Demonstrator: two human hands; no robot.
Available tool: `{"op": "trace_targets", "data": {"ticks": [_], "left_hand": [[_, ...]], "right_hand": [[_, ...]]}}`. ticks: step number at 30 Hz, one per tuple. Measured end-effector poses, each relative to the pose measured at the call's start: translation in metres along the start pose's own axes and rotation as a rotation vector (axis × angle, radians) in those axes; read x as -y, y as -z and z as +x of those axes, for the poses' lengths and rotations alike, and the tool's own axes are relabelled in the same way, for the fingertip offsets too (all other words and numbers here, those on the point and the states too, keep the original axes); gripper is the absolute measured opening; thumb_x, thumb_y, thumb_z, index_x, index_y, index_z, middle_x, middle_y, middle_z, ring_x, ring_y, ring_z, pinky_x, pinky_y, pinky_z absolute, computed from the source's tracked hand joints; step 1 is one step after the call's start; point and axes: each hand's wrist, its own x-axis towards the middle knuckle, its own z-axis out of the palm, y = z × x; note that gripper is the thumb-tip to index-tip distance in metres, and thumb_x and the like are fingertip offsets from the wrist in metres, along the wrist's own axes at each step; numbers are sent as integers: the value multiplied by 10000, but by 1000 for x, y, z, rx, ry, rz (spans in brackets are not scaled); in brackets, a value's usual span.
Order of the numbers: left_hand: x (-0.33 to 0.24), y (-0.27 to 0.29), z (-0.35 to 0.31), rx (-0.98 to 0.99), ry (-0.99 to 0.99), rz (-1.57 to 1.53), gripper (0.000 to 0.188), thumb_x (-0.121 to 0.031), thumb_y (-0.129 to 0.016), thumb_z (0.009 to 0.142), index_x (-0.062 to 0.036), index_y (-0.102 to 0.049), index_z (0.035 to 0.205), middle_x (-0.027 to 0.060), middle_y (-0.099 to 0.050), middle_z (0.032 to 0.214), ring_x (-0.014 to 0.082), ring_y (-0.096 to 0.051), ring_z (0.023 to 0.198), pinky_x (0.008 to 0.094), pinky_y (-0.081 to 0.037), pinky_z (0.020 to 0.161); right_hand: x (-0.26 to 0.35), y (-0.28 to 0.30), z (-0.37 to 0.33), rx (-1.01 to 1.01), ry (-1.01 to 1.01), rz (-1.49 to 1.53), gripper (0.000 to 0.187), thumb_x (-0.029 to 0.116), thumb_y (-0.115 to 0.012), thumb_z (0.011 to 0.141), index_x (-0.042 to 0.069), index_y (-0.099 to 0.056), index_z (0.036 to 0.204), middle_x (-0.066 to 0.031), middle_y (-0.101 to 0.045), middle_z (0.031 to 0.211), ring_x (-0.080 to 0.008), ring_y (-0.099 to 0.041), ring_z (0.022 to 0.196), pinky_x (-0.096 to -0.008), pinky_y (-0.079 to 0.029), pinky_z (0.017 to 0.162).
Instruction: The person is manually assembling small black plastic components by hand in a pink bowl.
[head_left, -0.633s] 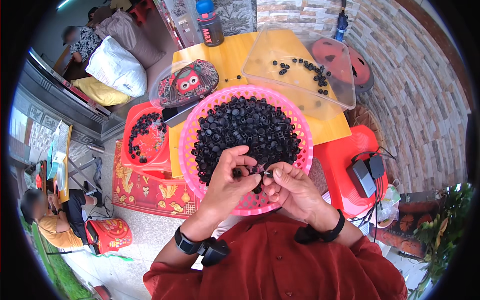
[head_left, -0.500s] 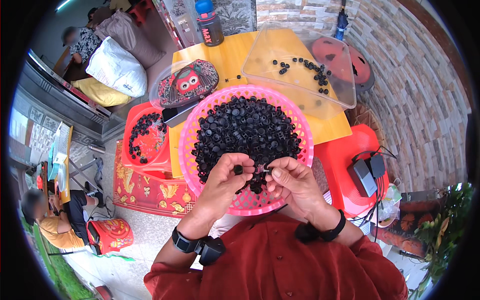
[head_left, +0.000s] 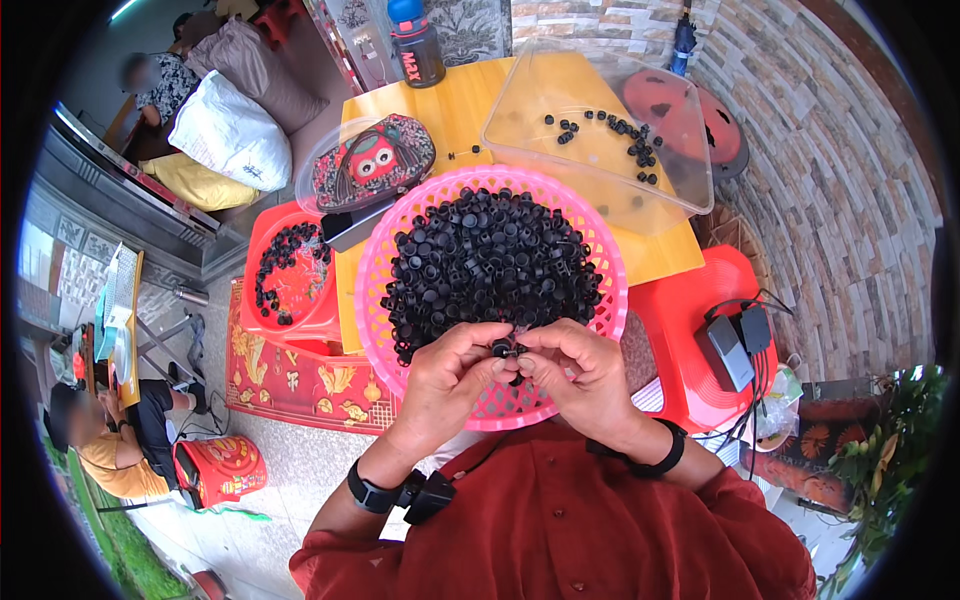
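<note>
Over the near side of a pink plastic basket (head_left: pixel 368 310), my two hands meet fingertip to fingertip. My left hand (head_left: pixel 448 378) is closed in a pinch on a small black plastic cap (head_left: pixel 503 348). Against its other side, the thumb and fingers of my right hand (head_left: pixel 578 372) are pinched together on a tiny part, mostly hidden by the fingertips. Beneath and beyond them, a heap of similar black caps (head_left: pixel 480 250) fills much of the basket.
A clear plastic bin (head_left: pixel 500 105) with several black pieces sits at the back right of the yellow table (head_left: pixel 660 255). An owl-patterned pouch (head_left: pixel 375 165) and a bottle (head_left: pixel 416 50) stand back left. Red stools flank the table, the right one (head_left: pixel 680 310) holding black adapters (head_left: pixel 730 350).
My hands have come together; the black cap in the left now touches the right fingertips. Half a second ago they were apart, the right pinching a small part.
</note>
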Motion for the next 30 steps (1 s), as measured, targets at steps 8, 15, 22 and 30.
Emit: {"op": "trace_targets", "data": {"ticks": [8, 15, 22, 30], "left_hand": [[6, 0, -3, -23, 19, -110, 305, 74, -542, 881, 6, -522, 1178, 82, -645, 962, 115, -626, 888, 232, -513, 779], [1, -5, -3, -107, -77, 117, 266, 83, -619, 816, 25, -599, 1074, 70, -599, 908, 121, -647, 815, 224, -542, 694], [2, -4, -3, -104, -120, 129, 267, 82, -623, 812, 24, -607, 1073, 73, -600, 906, 123, -648, 793, 226, -547, 679], [0, -6, -4, -93, -133, 144, 277, 89, -620, 806, 22, -611, 1074, 78, -599, 909, 125, -645, 777, 232, -544, 677]], "right_hand": [[5, -1, 0, -1, 276, -398, 199, -57, -654, 779, -23, -615, 971, -136, -608, 853, -229, -654, 710, -283, -533, 583], [4, -3, -3, 17, 301, -454, 207, -40, -673, 768, -21, -615, 966, -140, -596, 845, -254, -628, 689, -319, -506, 562], [8, -2, -4, -2, 324, -495, 215, -52, -672, 761, -17, -624, 968, -136, -609, 854, -242, -639, 694, -307, -521, 570], [6, -2, -4, 8, 306, -525, 206, -67, -662, 762, -14, -633, 959, -133, -622, 848, -221, -649, 688, -288, -532, 570]]}}
